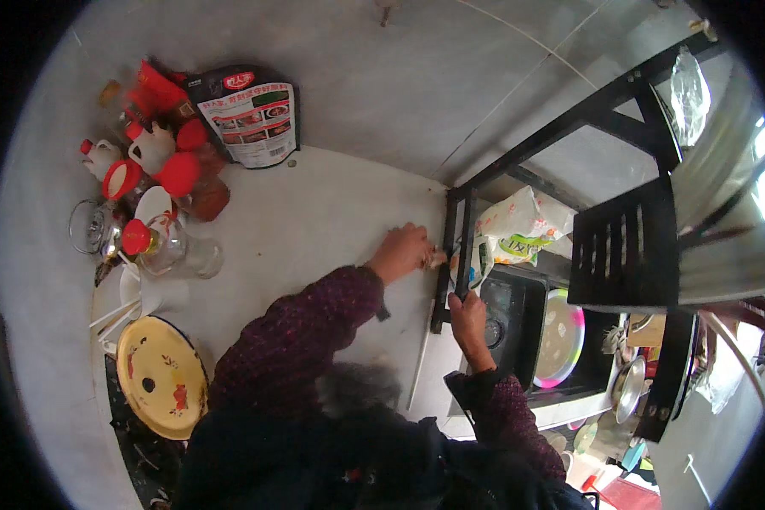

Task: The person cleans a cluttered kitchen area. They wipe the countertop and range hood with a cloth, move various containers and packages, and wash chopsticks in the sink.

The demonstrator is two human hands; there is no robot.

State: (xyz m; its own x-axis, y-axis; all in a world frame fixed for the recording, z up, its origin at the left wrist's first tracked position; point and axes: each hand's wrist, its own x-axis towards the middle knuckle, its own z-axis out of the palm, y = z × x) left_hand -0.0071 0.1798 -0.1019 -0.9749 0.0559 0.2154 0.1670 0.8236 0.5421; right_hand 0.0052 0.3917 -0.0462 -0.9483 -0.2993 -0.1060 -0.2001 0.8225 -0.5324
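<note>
My left hand (404,252) is low over the white counter (331,200), beside the leg of a black metal dish rack (527,157). Its fingers are closed, with a small pale brownish bit at their tips that is too small to name. My right hand (469,327) grips the lower front end of the rack's black frame, at the counter's edge near the sink (506,319). Just behind the frame lie crumpled printed plastic packages (523,221), partly hidden by the bars.
Sauce bottles and jars with red caps (178,174) crowd the left, next to a dark seasoning pouch (246,115). A yellow enamel lid (161,378) lies at lower left. A bright-rimmed basin (561,340) stands in the sink. A black slotted utensil holder (625,246) hangs at right.
</note>
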